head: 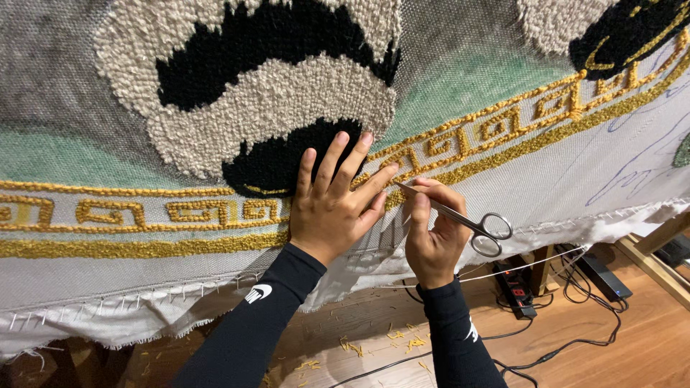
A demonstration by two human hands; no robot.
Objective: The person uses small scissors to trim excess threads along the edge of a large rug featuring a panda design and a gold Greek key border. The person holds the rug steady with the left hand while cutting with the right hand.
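A tufted rug [302,93], stretched taut on a wooden frame [650,248], was seen being trimmed at close range. The left hand [332,208] was pressed flat against the cloth with its fingers [348,162] spread and released, gripping nothing; the spread appeared meant to steady the fabric and keep it from giving under the tool. Under those fingertips lay a patch of black pile, and just beside them ran the yellow key-pattern border [215,212].

The right hand [431,237] was closed around a pair of small steel scissors [460,219], pinched along the blades rather than through the loops, which were left hanging free to the right of the hand. The tips were pointed up and left, held almost against the yellow border just right of the left fingertips; such a grip seemed suited to fine snipping of stray loops. Whether the blades were parted could not be told.

The backing cloth [611,179] was pinned along its lower edge by a row of small nails [144,298], below both wrists, so that it stayed tight. Further down, yellow yarn clippings [402,343] were scattered on the wooden floor [632,345], beneath the hands. A power strip [516,291] and black cables [575,338] lay on the floor to the lower right of the scissors.
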